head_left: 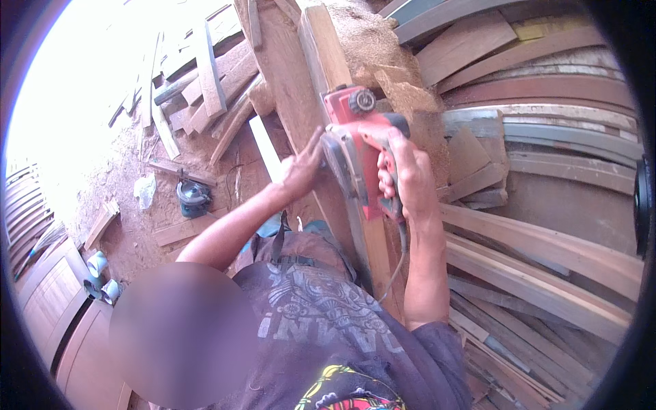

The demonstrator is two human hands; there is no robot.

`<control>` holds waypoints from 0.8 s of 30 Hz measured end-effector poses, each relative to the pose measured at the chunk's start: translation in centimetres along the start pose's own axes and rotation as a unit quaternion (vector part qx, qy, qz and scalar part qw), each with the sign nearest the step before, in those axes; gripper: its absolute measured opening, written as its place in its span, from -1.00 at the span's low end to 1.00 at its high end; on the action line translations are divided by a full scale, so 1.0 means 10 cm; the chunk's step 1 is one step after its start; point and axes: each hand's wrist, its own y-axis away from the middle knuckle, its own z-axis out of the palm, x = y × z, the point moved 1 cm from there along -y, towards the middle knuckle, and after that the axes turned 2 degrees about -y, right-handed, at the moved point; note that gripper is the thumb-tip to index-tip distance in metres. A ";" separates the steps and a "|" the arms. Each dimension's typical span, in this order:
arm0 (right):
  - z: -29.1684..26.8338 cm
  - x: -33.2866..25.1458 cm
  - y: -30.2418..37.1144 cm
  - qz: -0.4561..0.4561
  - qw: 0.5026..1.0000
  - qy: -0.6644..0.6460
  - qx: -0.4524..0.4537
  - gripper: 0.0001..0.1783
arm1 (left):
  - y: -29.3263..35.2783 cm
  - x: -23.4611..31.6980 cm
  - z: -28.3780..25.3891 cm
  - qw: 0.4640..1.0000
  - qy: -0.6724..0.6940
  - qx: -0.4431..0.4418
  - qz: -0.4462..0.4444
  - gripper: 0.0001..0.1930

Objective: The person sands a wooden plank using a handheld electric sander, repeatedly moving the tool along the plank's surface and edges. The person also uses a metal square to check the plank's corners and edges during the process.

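The right hand (410, 167) is at the centre right of the frame, closed around the rear handle of a red planer (367, 164). Its fingers curl round the grip, and a cord (402, 254) runs from the handle down toward the lower centre. The planer sits at the centre of the frame, over a long wooden beam (331, 51), with a dark round knob (362, 101) at its upper end. The beam runs from the top centre down to the lower centre.

The left hand (301, 171) is just left of the planer, close to the beam. One finger stretches up beside the tool and the others look partly bent; I cannot tell whether this hand grips or touches anything.

A wide board (283, 72) lies along the beam's left side, and a pale strip of wood (265, 147) is near the left hand. A heap of sawdust (376, 41) spreads at the upper centre, right of the beam. Wood scraps (195, 89) lie in the upper left. Farther down on the left are a teal power tool (193, 198) and a clear plastic bag (144, 191) on the ground. Wooden panels (51, 301) fill the lower left. Stacked planks (540, 263) cover the right side of the frame. A dark shirt (321, 307) shows at the bottom centre.
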 end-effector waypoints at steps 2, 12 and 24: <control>0.02 -0.08 -0.15 0.006 1.000 0.001 0.005 -0.22 | 0.22 0.26 0.10 0.999 0.010 -0.022 -0.025 0.02; 0.74 -1.95 -2.81 -0.182 0.982 -0.003 -0.042 -0.32 | -0.48 -0.13 -0.53 1.000 -0.022 -0.022 0.002 -0.08; 0.10 -0.31 -0.59 -0.049 0.998 0.034 -0.002 -0.33 | -0.58 -0.22 -0.63 0.998 -0.021 -0.056 -0.011 -0.08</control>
